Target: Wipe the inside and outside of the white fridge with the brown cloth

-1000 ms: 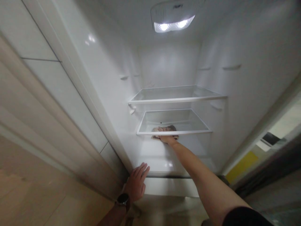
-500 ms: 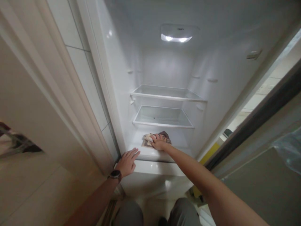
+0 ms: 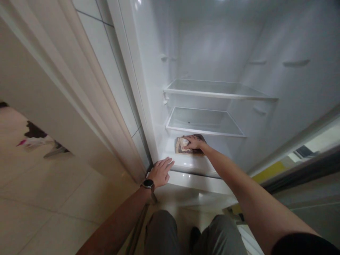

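My right hand [image 3: 194,142] reaches into an open fridge [image 3: 148,88] and presses down on a brown and cream patterned cloth [image 3: 180,148]. The cloth lies partly bunched on the white fridge floor [image 3: 170,141], below the glass shelves; my fingers cover part of it. At the front left corner of the fridge, my left hand [image 3: 160,172] rests on the edge with its fingers stretched out and nothing in them. A dark round watch sits on that wrist.
Two glass shelves, an upper one [image 3: 220,94] and a lower one [image 3: 204,120], span the fridge above the cloth. The open door [image 3: 53,88] stands on the left. Items lie on the tiled floor [image 3: 53,212] at far left. My knees [image 3: 162,230] are below the fridge front.
The view has shifted, so the fridge appears lower and further right. The cloth looks spread flatter under my right hand. My left hand stays on the front corner.
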The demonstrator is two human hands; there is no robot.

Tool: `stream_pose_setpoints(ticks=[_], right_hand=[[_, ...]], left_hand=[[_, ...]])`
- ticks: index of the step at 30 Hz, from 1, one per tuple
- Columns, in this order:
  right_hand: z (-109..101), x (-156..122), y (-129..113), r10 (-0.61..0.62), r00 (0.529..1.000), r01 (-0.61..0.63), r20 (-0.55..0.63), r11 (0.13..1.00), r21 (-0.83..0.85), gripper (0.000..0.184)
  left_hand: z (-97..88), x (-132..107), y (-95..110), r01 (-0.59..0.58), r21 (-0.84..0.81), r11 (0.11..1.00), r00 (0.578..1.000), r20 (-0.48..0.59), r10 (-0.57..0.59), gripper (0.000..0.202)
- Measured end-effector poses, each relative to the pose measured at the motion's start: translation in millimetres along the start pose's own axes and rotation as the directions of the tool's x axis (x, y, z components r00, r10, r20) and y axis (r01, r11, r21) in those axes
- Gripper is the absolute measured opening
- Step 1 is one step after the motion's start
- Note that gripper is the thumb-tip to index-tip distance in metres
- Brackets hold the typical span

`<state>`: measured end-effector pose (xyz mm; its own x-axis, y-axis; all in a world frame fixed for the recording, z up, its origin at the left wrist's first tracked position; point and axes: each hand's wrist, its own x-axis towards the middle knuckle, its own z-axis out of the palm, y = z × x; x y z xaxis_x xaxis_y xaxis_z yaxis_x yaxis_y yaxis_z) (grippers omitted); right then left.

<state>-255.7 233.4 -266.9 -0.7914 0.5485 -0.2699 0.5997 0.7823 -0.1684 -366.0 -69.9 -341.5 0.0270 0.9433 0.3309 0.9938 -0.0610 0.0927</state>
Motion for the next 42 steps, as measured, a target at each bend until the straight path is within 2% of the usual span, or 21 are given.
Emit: stream_pose_setpoints(ticks=[3,6,9,12,15,18,21,24,27,29,33,35,38,42], right_hand=[[3.4,13.6,-1.5,0.037,0.999,-0.036,-0.027,0.999,0.026,0.093],[8.4,23.4,-8.2,0.117,0.990,-0.116,-0.079,0.993,0.018,0.085],[12.4,26.4,-12.9,0.139,0.984,-0.137,-0.110,0.990,0.025,0.080],[14.5,21.6,-10.9,0.093,0.980,-0.079,-0.178,0.993,0.087,0.084],[12.2,10.0,-1.7,-0.017,0.970,0.055,-0.243,0.987,0.151,0.098],[6.2,-7.2,10.7,-0.085,0.965,0.121,-0.249,0.984,0.131,0.108],[1.5,-24.3,18.9,-0.117,0.969,0.120,-0.218,0.993,0.001,0.085],[0.9,-32.5,16.8,-0.141,0.968,0.116,-0.210,0.985,-0.124,0.064],[1.1,-30.6,6.7,-0.131,0.963,0.094,-0.237,0.983,-0.160,0.047],[-1.8,-27.1,0.2,-0.080,0.955,0.041,-0.286,0.989,-0.139,0.039],[-16.0,-24.8,-1.6,0.083,0.906,-0.116,-0.414,0.992,-0.057,0.045],[-23.7,-29.2,1.5,0.120,0.888,-0.150,-0.444,0.988,-0.032,0.050],[-31.4,-44.2,3.2,0.059,0.902,-0.088,-0.427,0.995,-0.047,0.043],[-31.3,-72.6,-7.0,-0.143,0.909,0.105,-0.392,0.988,-0.118,0.034]], left_hand=[[0.6,-0.3,-0.5,-0.003,0.000,1.000,1.000,0.000,0.003,0.077],[1.7,-0.9,-1.2,-0.009,0.003,1.000,1.000,-0.007,0.009,0.078],[2.5,-0.9,-2.0,-0.016,0.011,1.000,1.000,-0.012,0.016,0.077],[2.8,-0.7,-2.8,-0.019,0.012,1.000,1.000,-0.003,0.019,0.076],[2.3,-0.7,-2.8,-0.013,0.010,1.000,1.000,-0.003,0.013,0.076],[2.1,-0.6,-2.6,-0.019,0.009,1.000,1.000,-0.015,0.019,0.076],[3.4,-0.5,-3.1,-0.030,0.010,0.999,0.999,-0.026,0.030,0.076],[5.2,-0.3,-3.9,-0.037,0.011,0.999,0.999,-0.027,0.037,0.076],[5.7,-0.4,-3.6,-0.033,0.019,0.999,0.999,-0.027,0.034,0.075],[5.3,-0.7,-3.0,-0.029,0.027,0.999,0.999,-0.023,0.029,0.075],[4.5,-1.0,-2.8,-0.032,0.048,0.998,0.999,-0.022,0.033,0.076],[4.1,-0.8,-3.0,-0.033,0.053,0.998,0.999,-0.020,0.034,0.076],[3.8,-0.4,-3.0,-0.027,0.052,0.998,0.999,-0.018,0.028,0.076],[4.2,0.0,-2.0,-0.024,0.045,0.999,0.999,-0.022,0.025,0.074]])
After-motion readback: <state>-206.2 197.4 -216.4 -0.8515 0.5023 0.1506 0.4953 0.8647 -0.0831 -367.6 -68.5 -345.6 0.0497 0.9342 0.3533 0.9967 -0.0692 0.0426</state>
